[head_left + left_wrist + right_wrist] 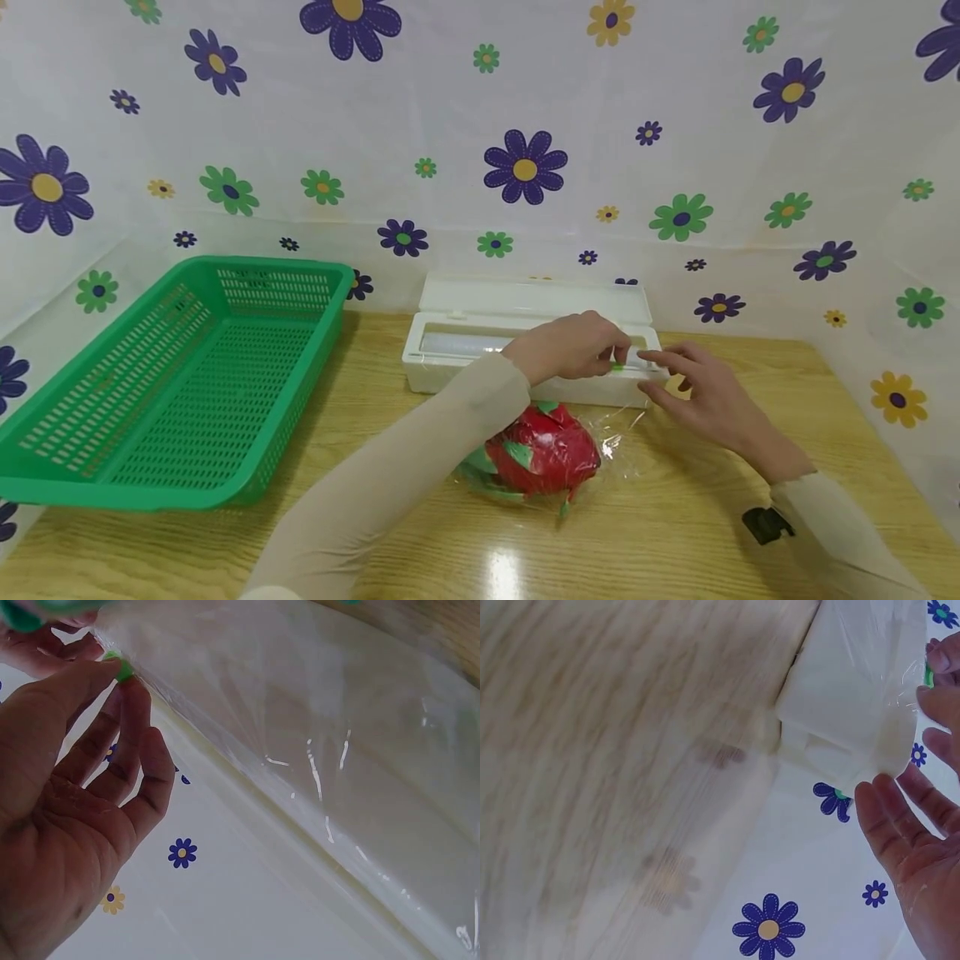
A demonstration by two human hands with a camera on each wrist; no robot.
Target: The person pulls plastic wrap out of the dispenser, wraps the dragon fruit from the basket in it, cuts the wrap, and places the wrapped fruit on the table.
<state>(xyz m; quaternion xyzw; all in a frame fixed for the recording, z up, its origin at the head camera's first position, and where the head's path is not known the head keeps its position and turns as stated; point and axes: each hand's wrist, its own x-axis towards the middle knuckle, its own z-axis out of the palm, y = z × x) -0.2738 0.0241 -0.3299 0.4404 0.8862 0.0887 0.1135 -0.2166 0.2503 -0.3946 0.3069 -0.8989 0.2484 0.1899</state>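
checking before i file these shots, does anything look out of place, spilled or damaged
Nothing looks spilled or damaged. The one untidy spot is the clear film around the dragon fruit: to the fruit's right it bunches in loose crinkles instead of lying smooth.

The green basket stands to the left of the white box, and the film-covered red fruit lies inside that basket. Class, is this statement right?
Not quite: the red fruit is not inside the green basket. The head view shows it on the table, in front of the white box. The rest is right.
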